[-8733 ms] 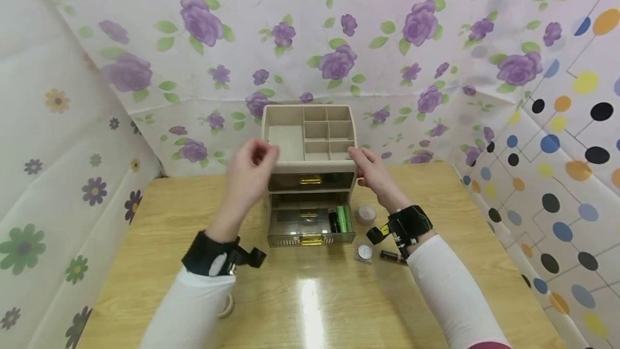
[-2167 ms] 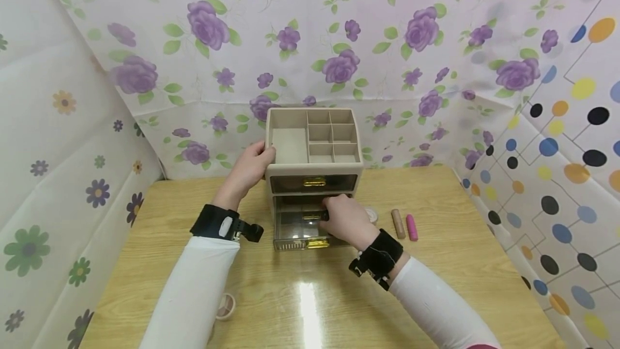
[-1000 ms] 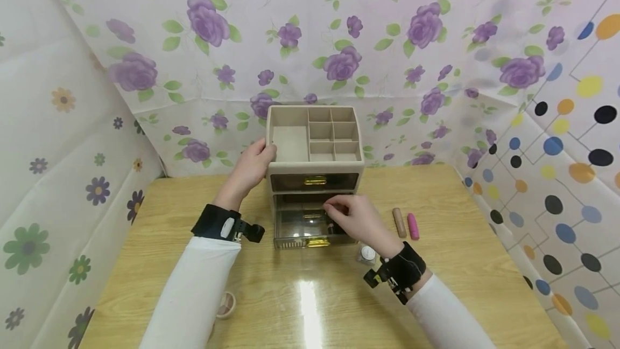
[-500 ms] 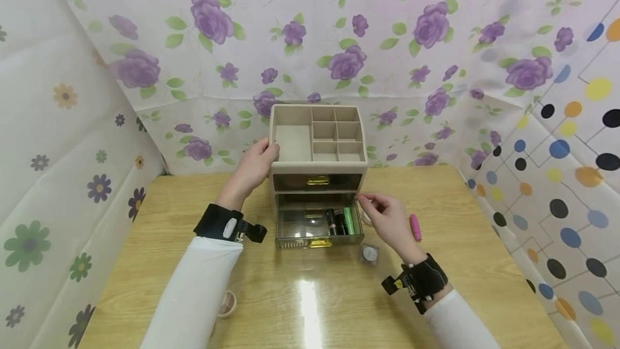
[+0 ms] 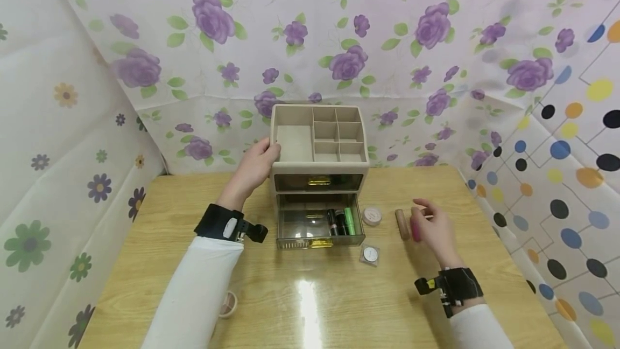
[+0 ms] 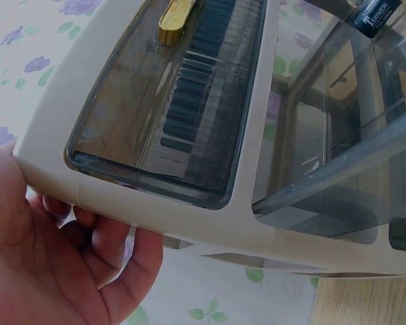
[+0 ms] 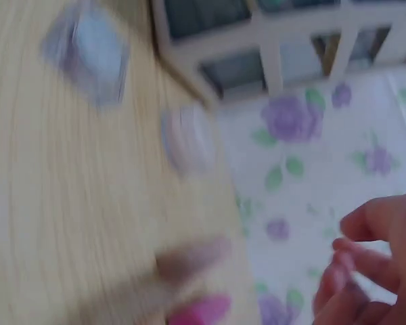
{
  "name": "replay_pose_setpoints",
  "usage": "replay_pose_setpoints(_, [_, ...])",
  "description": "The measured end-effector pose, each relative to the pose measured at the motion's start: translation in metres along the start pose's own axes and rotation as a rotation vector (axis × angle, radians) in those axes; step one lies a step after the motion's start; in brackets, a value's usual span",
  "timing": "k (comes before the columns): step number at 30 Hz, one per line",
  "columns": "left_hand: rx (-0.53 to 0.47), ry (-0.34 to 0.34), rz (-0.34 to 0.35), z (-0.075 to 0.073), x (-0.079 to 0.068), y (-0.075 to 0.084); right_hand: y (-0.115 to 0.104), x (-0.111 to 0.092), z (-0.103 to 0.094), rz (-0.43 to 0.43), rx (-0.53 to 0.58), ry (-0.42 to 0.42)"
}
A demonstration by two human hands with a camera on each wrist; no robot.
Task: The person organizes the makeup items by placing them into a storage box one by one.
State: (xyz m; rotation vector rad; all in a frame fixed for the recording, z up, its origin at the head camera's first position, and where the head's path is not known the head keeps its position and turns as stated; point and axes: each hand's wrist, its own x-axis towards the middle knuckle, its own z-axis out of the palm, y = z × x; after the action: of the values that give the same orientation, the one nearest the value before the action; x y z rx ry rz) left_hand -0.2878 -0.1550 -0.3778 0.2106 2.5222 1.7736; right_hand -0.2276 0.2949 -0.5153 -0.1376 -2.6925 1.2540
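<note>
A beige desktop organizer [image 5: 319,166] stands at the back of the table, its lower clear drawer [image 5: 295,224] pulled out. Inside the drawer's right side lie dark tubes [image 5: 341,223] and a green tube [image 5: 350,222]. My left hand [image 5: 253,168] grips the organizer's left side; in the left wrist view its fingers [image 6: 132,271] curl against the edge. Far to the right, my right hand [image 5: 434,231] hovers by a pink tube [image 5: 415,229], overlapping it in the head view. Nothing shows between its fingertips in the right wrist view. Beside the pink tube lies a brown tube [image 5: 402,224].
Right of the drawer lie a round pale case [image 5: 372,216] and a small square clear case [image 5: 370,254]. A round container [image 5: 229,304] sits by the left sleeve. Patterned cloth [image 5: 349,26] hangs behind and at both sides of the wooden table [image 5: 271,295].
My right hand has left the drawer and moved right, beside the pink tube. The black tube once on the table is gone from there; another dark tube shows in the drawer. My left hand stays put lately.
</note>
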Motion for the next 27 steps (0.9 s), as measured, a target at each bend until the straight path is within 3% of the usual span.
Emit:
replay_pose_setpoints(4, [-0.011,-0.001,-0.003,0.000,0.000,0.000,0.015,0.001,-0.014,0.058,-0.111,-0.096])
replay_pose_setpoints(10, [-0.013,-0.014,-0.008,0.000,0.001,-0.001,0.034,0.003,-0.016,0.130,-0.164,-0.282])
replay_pose_setpoints(17, [-0.009,-0.019,-0.002,0.000,0.001,-0.002,0.059,0.008,-0.008,0.144,-0.162,-0.274])
replay_pose_setpoints(27, [-0.023,-0.036,-0.006,-0.001,0.000,-0.002,0.081,0.012,-0.008,0.070,-0.175,-0.250])
